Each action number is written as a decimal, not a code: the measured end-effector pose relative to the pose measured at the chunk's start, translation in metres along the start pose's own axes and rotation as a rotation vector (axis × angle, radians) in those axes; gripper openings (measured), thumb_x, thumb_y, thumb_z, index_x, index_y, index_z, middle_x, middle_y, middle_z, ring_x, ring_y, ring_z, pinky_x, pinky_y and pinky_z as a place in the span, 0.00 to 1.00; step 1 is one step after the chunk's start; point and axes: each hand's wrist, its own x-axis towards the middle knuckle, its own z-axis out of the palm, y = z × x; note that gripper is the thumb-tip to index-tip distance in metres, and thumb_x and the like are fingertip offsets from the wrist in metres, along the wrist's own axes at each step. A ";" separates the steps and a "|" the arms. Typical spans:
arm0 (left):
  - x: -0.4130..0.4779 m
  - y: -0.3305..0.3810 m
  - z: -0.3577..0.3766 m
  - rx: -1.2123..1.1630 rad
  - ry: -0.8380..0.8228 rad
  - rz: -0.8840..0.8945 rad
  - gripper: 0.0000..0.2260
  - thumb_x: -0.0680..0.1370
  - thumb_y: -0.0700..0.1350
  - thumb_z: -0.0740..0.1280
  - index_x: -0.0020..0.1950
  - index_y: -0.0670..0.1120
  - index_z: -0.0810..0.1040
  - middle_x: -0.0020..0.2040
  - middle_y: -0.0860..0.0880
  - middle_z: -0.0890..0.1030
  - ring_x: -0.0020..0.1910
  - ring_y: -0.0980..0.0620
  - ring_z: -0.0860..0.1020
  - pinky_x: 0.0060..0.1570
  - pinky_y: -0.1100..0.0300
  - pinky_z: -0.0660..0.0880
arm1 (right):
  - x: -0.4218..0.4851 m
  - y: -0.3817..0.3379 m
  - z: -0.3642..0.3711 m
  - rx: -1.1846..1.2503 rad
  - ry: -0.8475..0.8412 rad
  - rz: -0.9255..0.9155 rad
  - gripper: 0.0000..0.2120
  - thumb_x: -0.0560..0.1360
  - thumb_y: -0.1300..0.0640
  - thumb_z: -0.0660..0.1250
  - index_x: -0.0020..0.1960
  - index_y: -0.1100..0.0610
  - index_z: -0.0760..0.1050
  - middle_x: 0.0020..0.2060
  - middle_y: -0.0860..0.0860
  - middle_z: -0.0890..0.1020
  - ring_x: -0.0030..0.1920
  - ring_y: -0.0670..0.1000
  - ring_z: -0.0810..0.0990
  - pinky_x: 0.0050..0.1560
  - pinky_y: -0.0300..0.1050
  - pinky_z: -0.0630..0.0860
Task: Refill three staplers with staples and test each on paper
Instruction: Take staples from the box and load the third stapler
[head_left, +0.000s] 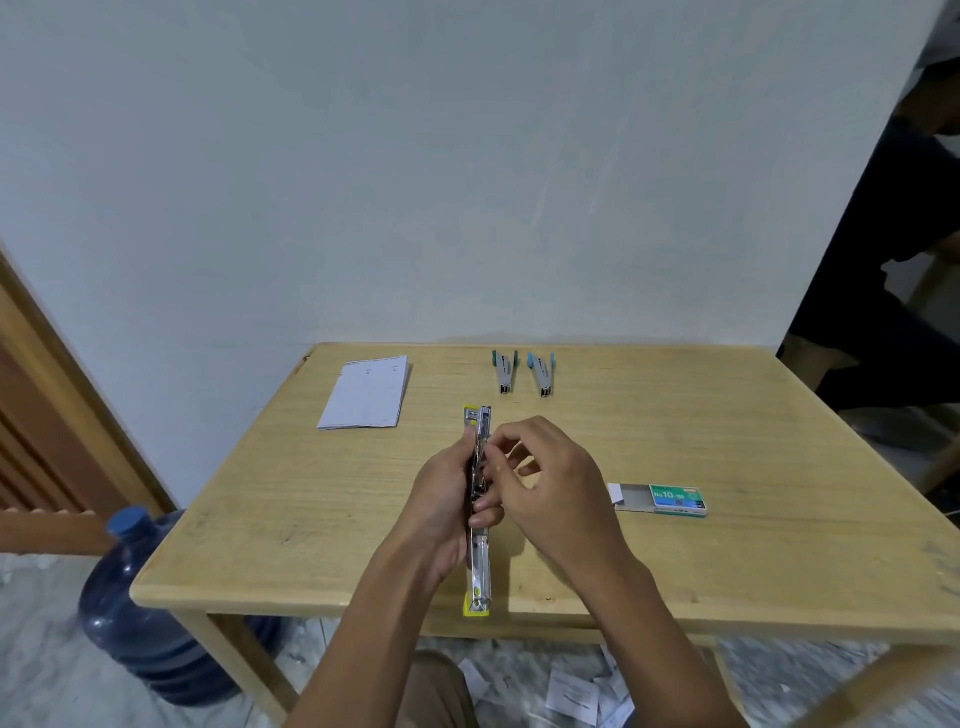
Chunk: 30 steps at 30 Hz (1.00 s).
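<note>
My left hand (441, 499) is wrapped around a yellow stapler (479, 512), swung fully open into 1 long strip of bright metal with yellow plastic at both ends, held above the counter (727, 561) near its front edge. My right hand (550, 488) is half curled, thumb and forefinger pinched at the stapler's metal channel; whether a staple strip sits between them I cannot tell. To the right lies a green staple box (660, 500), its grey cardboard tray slid partly out. Toward the far edge, 2 more staplers rest side by side, 1 trimmed in teal (505, 371), 1 in light blue (542, 374), both metal-bodied and hinged slightly open. A flat stack of white paper (366, 393) lies far left on the pale, wood-grained counter.
</note>
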 end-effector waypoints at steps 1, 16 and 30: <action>0.000 0.000 0.000 0.009 0.000 -0.001 0.15 0.85 0.52 0.54 0.52 0.40 0.71 0.24 0.49 0.67 0.17 0.57 0.61 0.15 0.66 0.56 | 0.000 0.001 0.000 0.005 -0.008 0.006 0.01 0.75 0.56 0.69 0.46 0.51 0.78 0.42 0.43 0.80 0.39 0.46 0.80 0.40 0.48 0.80; -0.002 0.001 -0.001 0.263 0.018 0.135 0.15 0.84 0.52 0.57 0.52 0.40 0.73 0.28 0.50 0.70 0.23 0.57 0.65 0.21 0.65 0.60 | 0.003 -0.003 -0.003 0.376 0.030 0.375 0.04 0.74 0.57 0.74 0.44 0.56 0.81 0.36 0.51 0.85 0.35 0.44 0.84 0.44 0.40 0.81; 0.001 -0.002 -0.005 0.319 0.053 0.138 0.15 0.84 0.51 0.58 0.46 0.43 0.76 0.31 0.50 0.71 0.25 0.57 0.66 0.22 0.65 0.61 | 0.003 0.000 -0.007 0.229 -0.073 0.331 0.02 0.75 0.57 0.73 0.46 0.54 0.85 0.42 0.44 0.85 0.42 0.39 0.83 0.49 0.38 0.79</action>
